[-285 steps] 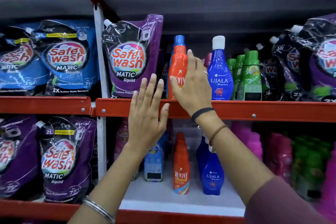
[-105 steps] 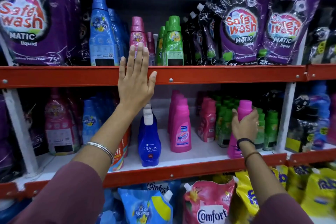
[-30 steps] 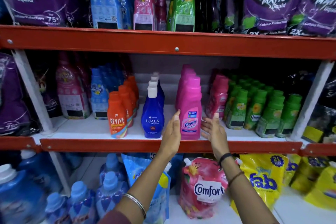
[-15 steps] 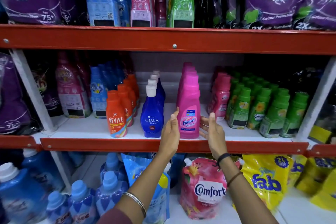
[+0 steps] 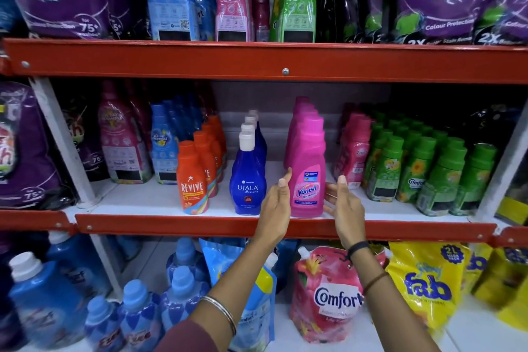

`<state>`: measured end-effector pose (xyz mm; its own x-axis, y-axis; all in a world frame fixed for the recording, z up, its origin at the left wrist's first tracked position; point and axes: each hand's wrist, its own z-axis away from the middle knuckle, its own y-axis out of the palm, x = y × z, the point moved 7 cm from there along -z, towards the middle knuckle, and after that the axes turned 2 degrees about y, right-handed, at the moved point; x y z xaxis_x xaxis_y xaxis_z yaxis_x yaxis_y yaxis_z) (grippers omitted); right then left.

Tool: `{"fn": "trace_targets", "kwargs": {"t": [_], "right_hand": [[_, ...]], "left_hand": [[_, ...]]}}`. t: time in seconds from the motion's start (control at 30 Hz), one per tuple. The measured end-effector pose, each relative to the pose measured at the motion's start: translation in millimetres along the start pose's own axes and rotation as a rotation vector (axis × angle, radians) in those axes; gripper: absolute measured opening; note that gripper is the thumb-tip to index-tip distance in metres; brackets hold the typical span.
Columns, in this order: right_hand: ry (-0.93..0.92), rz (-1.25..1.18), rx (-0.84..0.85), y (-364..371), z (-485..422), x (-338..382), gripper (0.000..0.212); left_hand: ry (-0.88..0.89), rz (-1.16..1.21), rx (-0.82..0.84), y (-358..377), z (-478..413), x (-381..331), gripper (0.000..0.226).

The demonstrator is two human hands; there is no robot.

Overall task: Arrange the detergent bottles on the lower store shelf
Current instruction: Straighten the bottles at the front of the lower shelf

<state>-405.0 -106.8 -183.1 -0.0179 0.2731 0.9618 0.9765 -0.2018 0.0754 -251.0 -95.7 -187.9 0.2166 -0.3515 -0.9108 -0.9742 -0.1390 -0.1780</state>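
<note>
A pink Vanish bottle [image 5: 308, 168] stands upright at the front of a row of pink bottles on the middle shelf [image 5: 285, 226]. My left hand [image 5: 275, 203] is flat and open at its left side, fingertips near the label. My right hand [image 5: 344, 203] is open at its right side, a small gap from the bottle. Neither hand grips it. Left of it stand a row of blue Ujala bottles [image 5: 248, 180] and a row of orange Revive bottles [image 5: 192, 180].
Green Comfort bottles [image 5: 423, 168] and smaller pink bottles [image 5: 353, 151] fill the shelf to the right. Purple pouches and blue and pink bottles are at the left. Below hang a pink Comfort pouch [image 5: 328, 300] and yellow Fab pouches [image 5: 428, 286]. The red upper shelf edge [image 5: 285, 61] runs overhead.
Both hands stay on either side of the pink Vanish bottle; they have drawn back slightly from it. Earlier the view dropped from the upper shelf to this one.
</note>
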Motion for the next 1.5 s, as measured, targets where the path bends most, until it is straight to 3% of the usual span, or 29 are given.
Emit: {"fn": "trace_targets", "kwargs": {"t": [0.1,0.17,0.27,0.33,0.43,0.53,0.7,0.83,1.03,1.23,1.4,1.5], "right_hand": [[-0.172,0.158,-0.115,1.1,19.2,14.6,0.042],[-0.287,0.149,-0.129,11.7,37.4,24.0,0.044],[-0.345,0.095,0.004,46.7,53.5,26.4,0.048],[-0.266,0.029,0.131,77.0,54.0,20.3,0.055],[-0.059,-0.117,0.201,113.9,46.2,5.8,0.078],[0.103,-0.249,0.179,128.4,40.0,-4.9,0.066],[0.116,-0.292,0.163,130.6,36.3,-9.1,0.044],[0.139,-0.325,0.157,130.5,32.9,-11.6,0.057],[0.148,-0.317,0.176,130.1,33.1,-13.0,0.058],[0.114,-0.297,0.179,129.7,35.0,-10.5,0.057],[-0.114,-0.213,-0.11,120.6,61.0,-8.5,0.06],[-0.242,-0.265,-0.004,148.4,85.3,-0.7,0.058]], "left_hand": [[0.12,-0.041,-0.08,-10.3,15.9,-12.6,0.05],[0.23,0.035,-0.204,-29.2,29.2,-17.9,0.043],[0.29,0.103,-0.417,-68.0,39.5,-15.2,0.042],[0.239,0.066,-0.49,-89.0,38.1,-13.2,0.05],[0.125,0.031,-0.444,-105.0,25.5,-3.0,0.062],[0.053,0.021,-0.361,-108.1,14.3,11.5,0.069],[-0.005,0.11,-0.307,-110.8,5.3,35.3,0.057],[0.013,0.141,-0.284,-111.7,2.6,40.6,0.055],[0.011,0.133,-0.279,-115.8,1.9,38.3,0.055],[0.017,0.119,-0.28,-116.6,5.9,32.7,0.052],[0.231,0.055,-0.396,-133.5,31.4,2.1,0.047],[0.349,0.04,-0.526,-158.9,45.9,-8.6,0.047]]}}
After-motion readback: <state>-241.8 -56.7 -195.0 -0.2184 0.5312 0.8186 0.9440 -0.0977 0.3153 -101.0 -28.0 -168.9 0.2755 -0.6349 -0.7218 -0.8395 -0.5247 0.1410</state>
